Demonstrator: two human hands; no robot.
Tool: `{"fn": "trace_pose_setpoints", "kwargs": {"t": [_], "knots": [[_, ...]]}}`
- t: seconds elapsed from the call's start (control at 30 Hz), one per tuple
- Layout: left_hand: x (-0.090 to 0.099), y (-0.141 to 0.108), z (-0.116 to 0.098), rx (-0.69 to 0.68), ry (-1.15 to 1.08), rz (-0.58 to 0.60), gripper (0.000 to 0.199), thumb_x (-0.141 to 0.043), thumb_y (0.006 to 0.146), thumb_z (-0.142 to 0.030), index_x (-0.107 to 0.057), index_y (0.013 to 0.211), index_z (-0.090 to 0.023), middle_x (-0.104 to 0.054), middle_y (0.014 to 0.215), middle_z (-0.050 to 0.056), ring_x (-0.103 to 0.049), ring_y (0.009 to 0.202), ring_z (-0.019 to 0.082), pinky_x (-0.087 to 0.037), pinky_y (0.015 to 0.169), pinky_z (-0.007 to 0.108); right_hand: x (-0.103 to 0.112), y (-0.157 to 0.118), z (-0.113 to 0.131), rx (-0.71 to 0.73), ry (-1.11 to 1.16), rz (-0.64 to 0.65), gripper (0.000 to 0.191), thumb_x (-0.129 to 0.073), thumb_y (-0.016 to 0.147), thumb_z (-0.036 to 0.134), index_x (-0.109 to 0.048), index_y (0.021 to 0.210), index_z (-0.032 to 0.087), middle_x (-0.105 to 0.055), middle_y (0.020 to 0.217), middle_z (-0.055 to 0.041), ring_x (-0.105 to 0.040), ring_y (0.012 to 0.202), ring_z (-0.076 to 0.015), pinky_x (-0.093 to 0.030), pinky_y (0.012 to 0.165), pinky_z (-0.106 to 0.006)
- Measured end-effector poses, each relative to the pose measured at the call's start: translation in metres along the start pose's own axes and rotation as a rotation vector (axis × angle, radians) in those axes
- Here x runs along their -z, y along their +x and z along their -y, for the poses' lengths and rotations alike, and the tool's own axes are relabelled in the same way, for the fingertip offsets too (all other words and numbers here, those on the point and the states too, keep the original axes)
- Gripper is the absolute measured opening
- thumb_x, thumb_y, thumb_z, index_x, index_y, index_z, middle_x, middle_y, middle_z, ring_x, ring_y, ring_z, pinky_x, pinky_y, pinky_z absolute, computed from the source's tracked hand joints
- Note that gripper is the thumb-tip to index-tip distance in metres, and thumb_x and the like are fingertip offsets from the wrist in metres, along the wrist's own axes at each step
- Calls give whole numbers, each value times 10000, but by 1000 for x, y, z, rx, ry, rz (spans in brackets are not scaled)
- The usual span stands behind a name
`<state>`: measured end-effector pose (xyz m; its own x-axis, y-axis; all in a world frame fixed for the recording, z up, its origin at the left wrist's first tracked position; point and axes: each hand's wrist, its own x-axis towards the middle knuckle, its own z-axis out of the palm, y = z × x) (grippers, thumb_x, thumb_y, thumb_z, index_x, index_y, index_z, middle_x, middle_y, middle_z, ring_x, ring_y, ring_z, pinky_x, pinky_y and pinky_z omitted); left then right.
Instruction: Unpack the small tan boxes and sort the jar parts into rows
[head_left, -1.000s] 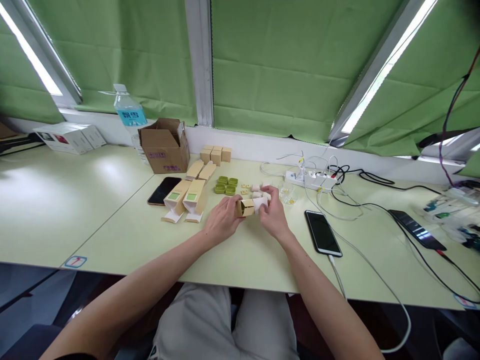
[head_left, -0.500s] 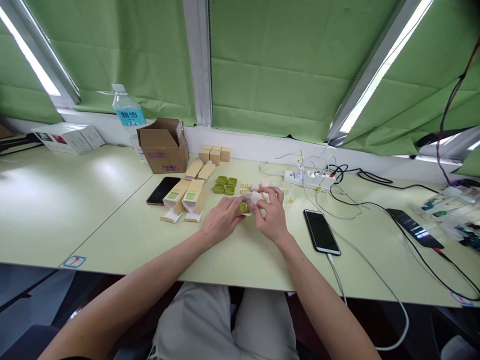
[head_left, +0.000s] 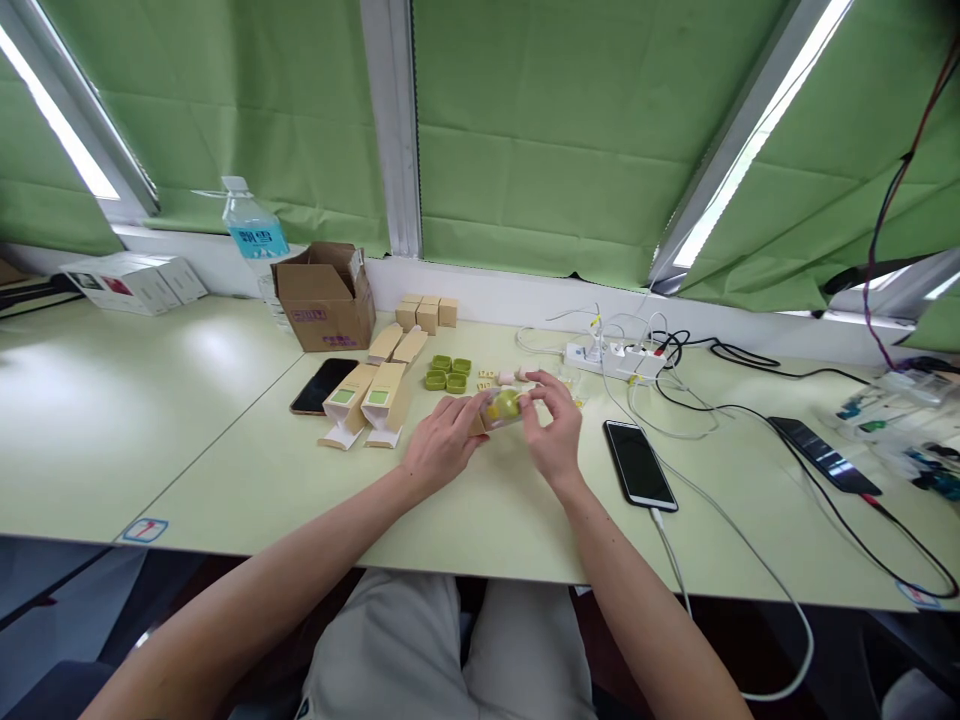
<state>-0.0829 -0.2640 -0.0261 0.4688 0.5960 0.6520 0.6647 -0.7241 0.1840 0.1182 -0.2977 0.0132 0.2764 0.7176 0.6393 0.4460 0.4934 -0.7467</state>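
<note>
My left hand is closed round a small open carton whose end points right. From that end a green item in clear wrap sticks out, and the fingertips of my right hand pinch its right side. Just beyond my hands are several green square cups, small yellow pieces and pale pink pieces. To the left of my left hand lie opened cartons with green labels and white inner flaps.
A black phone lies partly under the cartons. Behind stand a brown box, a bottle and small kraft boxes. On the right are a power strip, cables and a charging phone.
The green item has come out of the carton's end, where it was mostly inside. My right hand has moved slightly right with it, off the carton's flap.
</note>
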Motion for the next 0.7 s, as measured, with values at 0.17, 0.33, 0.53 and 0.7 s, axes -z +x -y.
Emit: {"fn": "trace_pose_setpoints", "kwargs": {"t": [0.17, 0.33, 0.53, 0.7], "knots": [[2, 0, 7, 103, -24, -14, 701, -780, 959, -264, -453, 1579, -256, -737, 1310, 119, -677, 1236, 329, -619, 926, 450, 22, 20, -13, -344, 305, -84, 403, -716, 905, 628, -571, 873, 253, -718, 834, -16, -718, 750, -218, -684, 718, -425], [2, 1, 14, 194, -59, -98, 705, -789, 933, -264, -480, 1566, -250, -733, 1210, 123, -702, 1169, 336, -619, 864, 440, 28, 24, -28, -312, -85, 108, 298, -678, 915, 500, -572, 797, 247, -684, 773, -15, -701, 692, -212, -587, 656, -343], [2, 1, 17, 239, -113, -145, 703, -785, 941, -280, -480, 1574, -263, -726, 1190, 117, -707, 1158, 322, -620, 851, 421, 15, 11, -23, -142, -597, 378, 116, -560, 958, 216, -646, 881, 231, -763, 839, -53, -712, 771, -222, -471, 727, -310], [2, 0, 16, 162, -167, -212, 700, -770, 953, -253, -461, 1581, -286, -705, 1310, 122, -691, 1219, 308, -622, 976, 460, 16, 11, -17, -156, -662, 464, 106, -604, 930, 171, -693, 911, 225, -792, 917, -67, -729, 858, -236, -501, 776, -317]]}}
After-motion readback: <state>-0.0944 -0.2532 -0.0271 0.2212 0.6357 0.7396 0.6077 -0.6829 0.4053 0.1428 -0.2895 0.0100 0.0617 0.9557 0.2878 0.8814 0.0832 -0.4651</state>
